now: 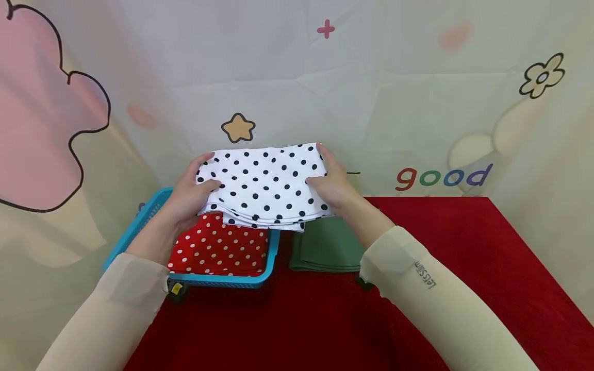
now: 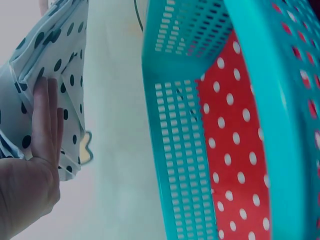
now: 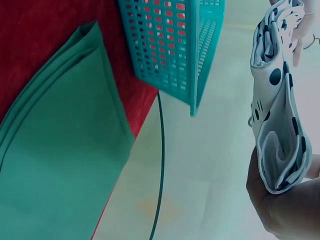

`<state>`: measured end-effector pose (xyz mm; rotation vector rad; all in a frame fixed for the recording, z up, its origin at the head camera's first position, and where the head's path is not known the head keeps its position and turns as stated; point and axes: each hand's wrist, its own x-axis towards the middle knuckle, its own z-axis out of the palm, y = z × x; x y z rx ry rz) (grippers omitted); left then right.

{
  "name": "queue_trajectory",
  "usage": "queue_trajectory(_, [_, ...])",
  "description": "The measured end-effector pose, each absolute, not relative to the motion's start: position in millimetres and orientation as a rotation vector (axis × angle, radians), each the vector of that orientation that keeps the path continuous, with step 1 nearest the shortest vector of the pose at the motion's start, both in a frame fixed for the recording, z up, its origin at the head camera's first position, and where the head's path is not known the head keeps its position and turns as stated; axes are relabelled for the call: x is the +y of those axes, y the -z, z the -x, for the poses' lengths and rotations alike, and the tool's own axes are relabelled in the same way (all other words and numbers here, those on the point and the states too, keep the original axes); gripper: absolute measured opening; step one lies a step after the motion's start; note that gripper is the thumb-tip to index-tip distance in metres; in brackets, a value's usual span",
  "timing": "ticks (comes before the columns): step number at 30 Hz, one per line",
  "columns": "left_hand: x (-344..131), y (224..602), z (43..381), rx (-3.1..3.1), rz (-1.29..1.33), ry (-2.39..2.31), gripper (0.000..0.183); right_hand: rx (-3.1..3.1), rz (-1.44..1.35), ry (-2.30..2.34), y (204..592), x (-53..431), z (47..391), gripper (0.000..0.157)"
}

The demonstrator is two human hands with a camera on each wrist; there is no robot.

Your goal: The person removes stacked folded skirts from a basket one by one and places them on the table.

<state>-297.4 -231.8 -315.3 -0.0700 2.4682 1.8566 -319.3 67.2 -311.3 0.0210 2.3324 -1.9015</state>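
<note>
A folded white cloth with black dots [image 1: 262, 180] is held up in the air between both hands. At its left end my left hand [image 1: 187, 193] grips it, thumb on the near face and fingers behind. My right hand [image 1: 336, 188] pinches the right end the same way. In the right wrist view the cloth's folded layers [image 3: 282, 150] show edge-on. Below the left hand stands a blue plastic basket [image 1: 274, 257] with a folded red cloth with white dots [image 1: 223, 247] inside. A folded green cloth [image 1: 329, 247] lies under the right forearm, partly hidden by it.
A red covering [image 1: 287, 324] spreads over the table, whose far edge meets a pale printed curtain [image 1: 297, 93]. The basket's perforated wall [image 2: 185, 160] rises around the red cloth. A thin dark cord [image 3: 161, 165] hangs beyond the table edge.
</note>
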Motion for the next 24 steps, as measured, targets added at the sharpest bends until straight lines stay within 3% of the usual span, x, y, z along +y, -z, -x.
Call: queue_trajectory(24, [-147, 329, 315, 2.35, -0.02, -1.917, 0.073, 2.556, -0.094, 1.703, 312, 151, 315, 0.085])
